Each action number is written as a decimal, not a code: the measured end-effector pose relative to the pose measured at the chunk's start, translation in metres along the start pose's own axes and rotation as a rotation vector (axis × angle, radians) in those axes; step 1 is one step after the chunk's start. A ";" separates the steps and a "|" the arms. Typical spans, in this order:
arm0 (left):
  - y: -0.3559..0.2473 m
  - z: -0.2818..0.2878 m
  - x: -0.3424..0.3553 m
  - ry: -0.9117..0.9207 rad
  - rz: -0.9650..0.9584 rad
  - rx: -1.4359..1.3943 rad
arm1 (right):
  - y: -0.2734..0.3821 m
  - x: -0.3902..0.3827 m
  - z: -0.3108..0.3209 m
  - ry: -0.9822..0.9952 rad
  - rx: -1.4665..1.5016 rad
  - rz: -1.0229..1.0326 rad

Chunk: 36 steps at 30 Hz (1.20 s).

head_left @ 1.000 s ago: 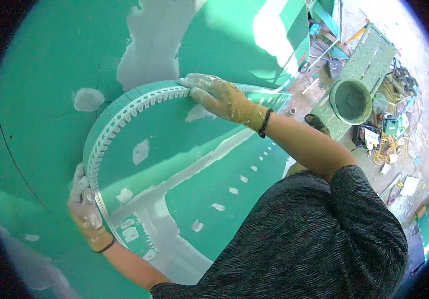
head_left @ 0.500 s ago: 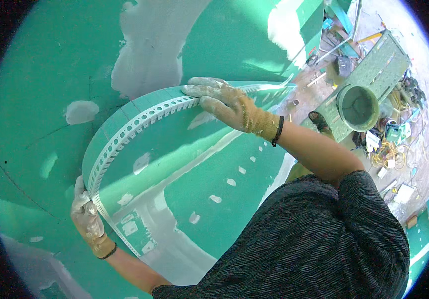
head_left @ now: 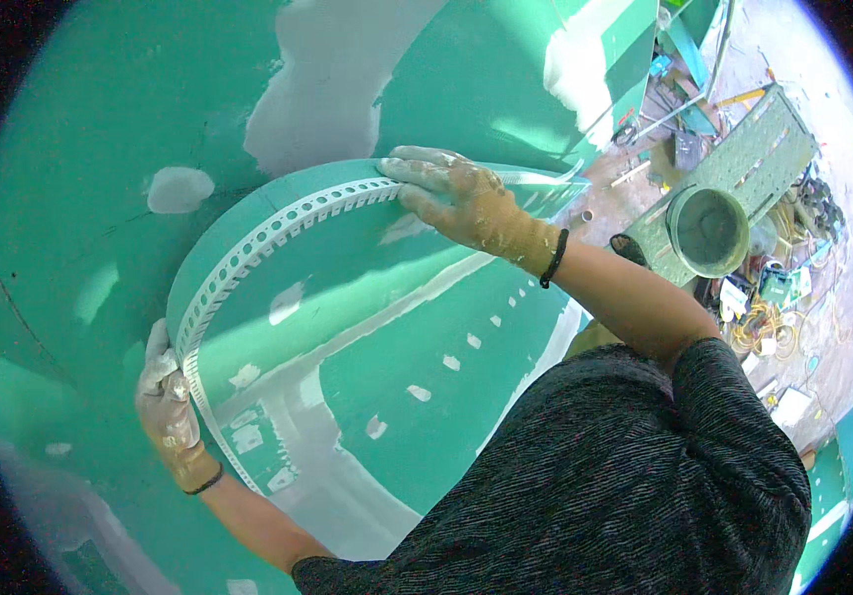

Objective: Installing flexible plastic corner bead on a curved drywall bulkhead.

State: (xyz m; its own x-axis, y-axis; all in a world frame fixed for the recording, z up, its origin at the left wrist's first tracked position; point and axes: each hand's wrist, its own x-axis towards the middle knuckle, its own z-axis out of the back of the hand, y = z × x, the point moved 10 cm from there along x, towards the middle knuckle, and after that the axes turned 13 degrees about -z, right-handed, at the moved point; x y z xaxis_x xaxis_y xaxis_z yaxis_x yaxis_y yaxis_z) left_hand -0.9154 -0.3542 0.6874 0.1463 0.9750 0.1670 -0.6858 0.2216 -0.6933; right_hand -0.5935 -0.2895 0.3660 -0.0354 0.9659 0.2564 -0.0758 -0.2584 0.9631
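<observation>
A white perforated, notched trim strip [head_left: 258,238] follows the curved edge of a green board arch [head_left: 216,236], with its far end curling away at the right. Near the lower left of the arch my left hand [head_left: 169,402], in a dusty tan glove, is closed on the strip, fingertips against the arch's side. Over the top of the curve my right hand [head_left: 458,203], gloved and splattered white, lies with fingers stretched flat across the strip, pressing on it. Both hands are on the same strip; part of it is hidden under the right fingers.
Green wall panels [head_left: 89,129] carry grey and white compound patches [head_left: 319,79]. At the right, a perforated plank [head_left: 764,144] bears a bucket [head_left: 705,235], beside a dark sandal. Tools, yellow cable [head_left: 760,327] and offcuts lie on the floor [head_left: 823,317] beyond my dark shirt.
The view has shifted slightly back and forth, moving the wall and bucket in the picture. Both hands stay on the strip, my right fingers resting at nearly the same place on the curve.
</observation>
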 end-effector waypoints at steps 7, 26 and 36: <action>0.001 -0.002 0.002 -0.010 0.047 -0.026 | 0.008 -0.004 -0.001 -0.012 0.054 -0.144; -0.110 -0.061 0.004 0.088 -0.184 0.542 | -0.005 -0.002 -0.005 -0.058 0.109 -0.260; -0.123 -0.057 0.022 0.066 -0.265 0.641 | -0.008 -0.005 0.002 -0.123 0.045 -0.240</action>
State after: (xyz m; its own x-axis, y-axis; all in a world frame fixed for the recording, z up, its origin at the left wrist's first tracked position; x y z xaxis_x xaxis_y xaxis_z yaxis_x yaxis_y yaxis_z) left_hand -0.7871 -0.3598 0.7368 0.3961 0.8923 0.2166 -0.9035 0.4208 -0.0813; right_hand -0.5912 -0.2928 0.3572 0.0998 0.9947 0.0256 -0.0226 -0.0234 0.9995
